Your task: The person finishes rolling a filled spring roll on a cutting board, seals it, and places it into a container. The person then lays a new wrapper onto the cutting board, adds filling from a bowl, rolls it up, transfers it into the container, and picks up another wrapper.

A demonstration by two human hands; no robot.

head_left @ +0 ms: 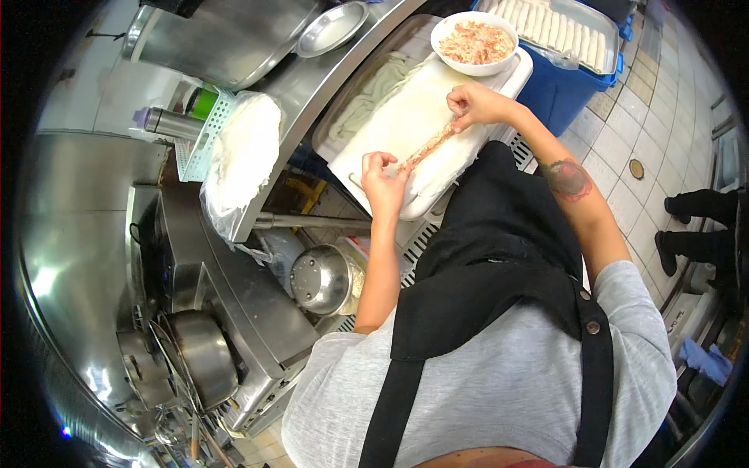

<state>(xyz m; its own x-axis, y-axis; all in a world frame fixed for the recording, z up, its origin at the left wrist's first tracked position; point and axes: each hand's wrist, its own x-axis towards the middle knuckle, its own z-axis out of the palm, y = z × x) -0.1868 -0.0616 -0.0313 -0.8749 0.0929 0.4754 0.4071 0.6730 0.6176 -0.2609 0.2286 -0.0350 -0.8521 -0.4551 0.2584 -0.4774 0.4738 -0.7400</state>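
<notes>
Filling (431, 148) runs along the board's (522, 72) near edge, left hand (384, 189) to right hand (485, 105); fingers curl at both ends, pinch unclear.

Two bare hands (384, 187), one white bowl (473, 69), one flask (178, 125), two black shoes (665, 253)

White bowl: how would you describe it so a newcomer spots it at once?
Start at the white board in the upper middle of the view. At its far end, beside the blue bin, sits the white bowl, round and heaped with orange-and-white shreds. The neighbouring tray is rectangular and holds pale rolls in a row.
</notes>
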